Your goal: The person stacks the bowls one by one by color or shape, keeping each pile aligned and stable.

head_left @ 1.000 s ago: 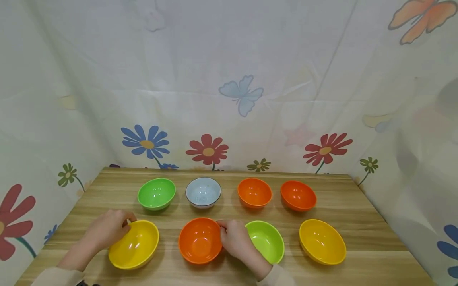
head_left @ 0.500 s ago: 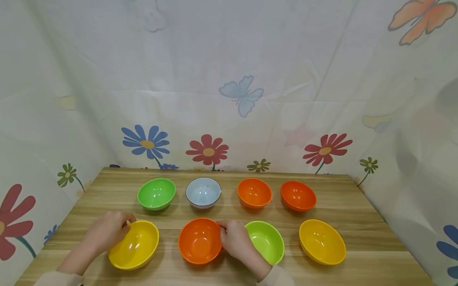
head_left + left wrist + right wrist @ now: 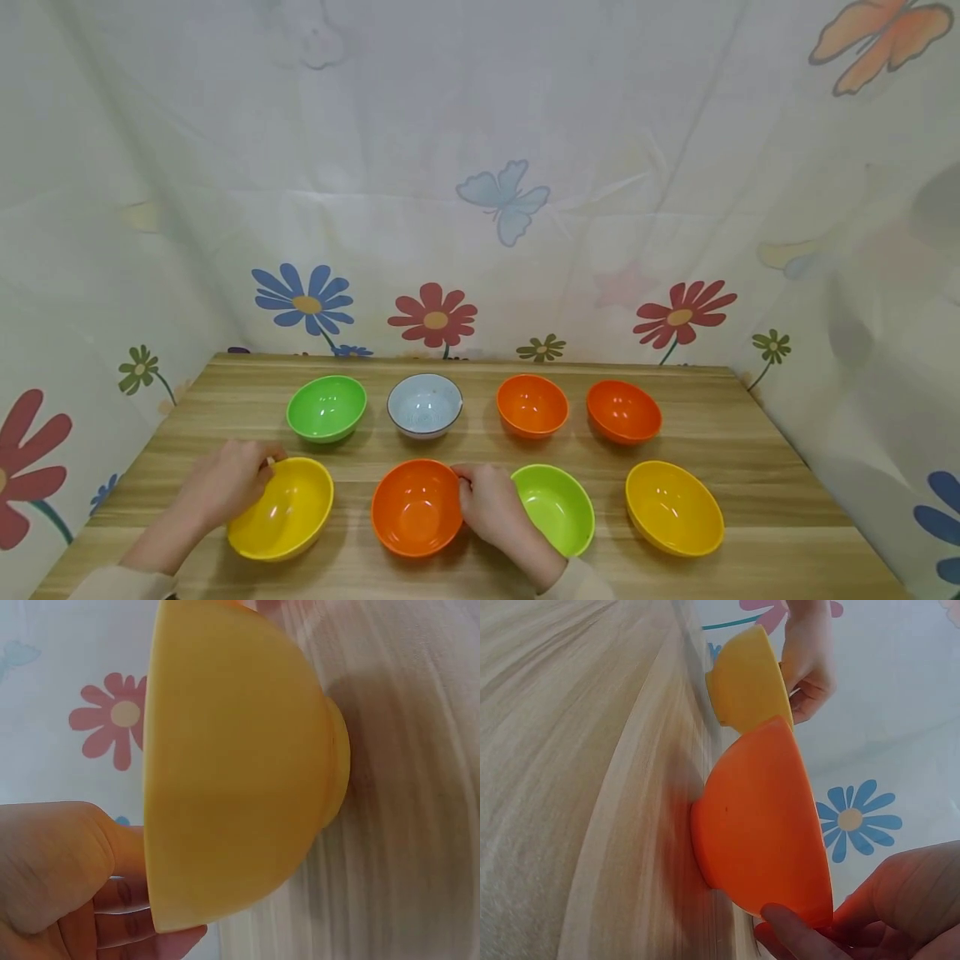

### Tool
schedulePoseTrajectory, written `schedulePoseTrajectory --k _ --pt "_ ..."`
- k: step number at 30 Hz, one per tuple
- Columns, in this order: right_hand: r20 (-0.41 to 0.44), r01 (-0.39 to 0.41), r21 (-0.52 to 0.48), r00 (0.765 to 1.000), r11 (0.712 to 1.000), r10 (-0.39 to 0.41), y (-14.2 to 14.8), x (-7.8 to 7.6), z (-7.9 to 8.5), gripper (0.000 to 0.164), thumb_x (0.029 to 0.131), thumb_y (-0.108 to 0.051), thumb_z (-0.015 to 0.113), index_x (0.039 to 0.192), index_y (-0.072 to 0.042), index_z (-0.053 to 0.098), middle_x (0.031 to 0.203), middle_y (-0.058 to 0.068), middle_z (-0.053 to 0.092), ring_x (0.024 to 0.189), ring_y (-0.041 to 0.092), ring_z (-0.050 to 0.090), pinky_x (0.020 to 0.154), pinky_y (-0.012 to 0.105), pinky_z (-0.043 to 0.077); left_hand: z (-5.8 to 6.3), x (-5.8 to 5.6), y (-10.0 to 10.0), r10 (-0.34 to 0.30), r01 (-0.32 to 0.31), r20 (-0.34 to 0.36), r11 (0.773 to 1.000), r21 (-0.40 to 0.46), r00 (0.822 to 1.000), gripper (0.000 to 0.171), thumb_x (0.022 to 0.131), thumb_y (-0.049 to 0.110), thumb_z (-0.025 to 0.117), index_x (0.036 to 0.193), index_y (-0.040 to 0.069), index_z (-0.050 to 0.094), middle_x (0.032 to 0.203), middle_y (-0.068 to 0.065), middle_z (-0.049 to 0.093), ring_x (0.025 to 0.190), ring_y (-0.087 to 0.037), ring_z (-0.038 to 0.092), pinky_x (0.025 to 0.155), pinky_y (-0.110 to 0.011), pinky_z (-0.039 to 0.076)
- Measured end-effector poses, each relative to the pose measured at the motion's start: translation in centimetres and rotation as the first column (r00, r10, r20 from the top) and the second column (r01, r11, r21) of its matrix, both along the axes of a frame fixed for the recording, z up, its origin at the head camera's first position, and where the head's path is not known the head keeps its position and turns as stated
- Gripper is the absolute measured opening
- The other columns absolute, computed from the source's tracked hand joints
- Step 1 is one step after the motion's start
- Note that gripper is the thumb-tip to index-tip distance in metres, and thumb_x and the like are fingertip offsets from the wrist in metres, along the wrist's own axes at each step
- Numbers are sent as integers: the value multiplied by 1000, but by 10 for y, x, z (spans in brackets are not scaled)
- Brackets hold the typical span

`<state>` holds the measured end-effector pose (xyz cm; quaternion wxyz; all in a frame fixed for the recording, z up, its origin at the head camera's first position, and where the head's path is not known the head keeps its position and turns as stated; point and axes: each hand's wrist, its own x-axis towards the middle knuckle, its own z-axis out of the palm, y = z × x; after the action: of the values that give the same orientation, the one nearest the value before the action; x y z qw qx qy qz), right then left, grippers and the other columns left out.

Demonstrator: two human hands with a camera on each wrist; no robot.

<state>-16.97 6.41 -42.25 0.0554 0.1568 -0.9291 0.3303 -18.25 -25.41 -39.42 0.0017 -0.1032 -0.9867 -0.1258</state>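
Note:
At the front left, my left hand [image 3: 228, 483] pinches the rim of a yellow bowl [image 3: 288, 517], thumb on the inside and fingers below the outer wall. The bowl's foot is close over the table in the left wrist view, where its yellow outer wall [image 3: 232, 765] fills the middle. My right hand [image 3: 491, 504] holds an orange bowl [image 3: 416, 512] by its right rim. Fingertips [image 3: 787, 922] press against that bowl's outside in the right wrist view. Right beside this wrist, a lime green bowl [image 3: 558, 512] is partly hidden by the forearm.
Another yellow bowl [image 3: 675, 510] stands front right on the wooden table [image 3: 780, 500]. A back row holds a green bowl [image 3: 327, 410], a pale blue bowl [image 3: 425, 407], an orange bowl [image 3: 532, 408] and a red-orange bowl [image 3: 624, 414]. A flowered cloth [image 3: 375, 208] hangs behind.
The yellow bowl in my left hand has risen slightly during the last half second. My right hand and the orange bowl have stayed in place.

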Motion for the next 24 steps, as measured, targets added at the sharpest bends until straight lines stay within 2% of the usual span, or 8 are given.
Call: schedulePoseTrajectory --k 7,16,24 --pt "-25 1 4 1000 1000 -1 0 0 0 21 83 1 57 98 -2 71 90 9 71 76 15 64 61 25 54 11 -3 7 -30 28 -54 999 -36 998 20 80 0 62 95 10 70 77 -4 64 55 -13 43 45 -24 35" --pt "-43 12 5 999 1000 -11 0 0 -2 21 83 1 57 97 -3 71 89 10 71 77 17 66 62 25 55 29 -7 24 -43 41 -38 997 -62 998 17 82 2 62 95 8 70 84 -7 67 57 -14 45 46 -22 38" --pt "-22 10 6 1000 1000 -10 0 -1 -2 21 83 1 57 98 -2 71 90 10 71 77 17 66 62 26 55 41 -9 41 -123 116 -113 991 -67 986 15 80 4 64 92 10 71 81 -4 67 57 -12 46 45 -22 37"
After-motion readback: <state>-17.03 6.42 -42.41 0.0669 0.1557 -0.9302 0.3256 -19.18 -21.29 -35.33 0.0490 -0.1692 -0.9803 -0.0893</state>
